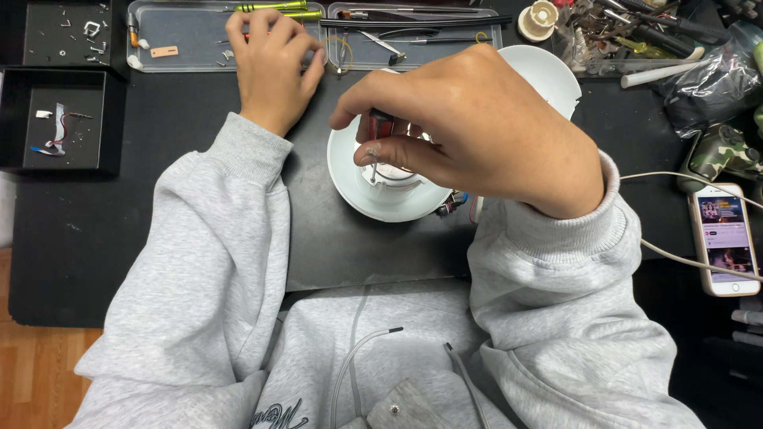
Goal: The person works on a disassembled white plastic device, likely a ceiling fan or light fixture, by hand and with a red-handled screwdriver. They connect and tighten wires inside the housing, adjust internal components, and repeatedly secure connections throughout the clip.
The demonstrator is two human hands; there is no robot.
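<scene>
Where fingers (373,151) pinch: screwdriver (378,131), upright.

Even, bright overhead light; sharp picture, little glare.

Soft shadows fall under the right hand (485,131) onto the white round housing (381,191), whose rim shines almost blown out. The black tabletop (119,214) swallows detail, the phone screen (722,234) glows, and the far-right clutter sits dimmer.
</scene>
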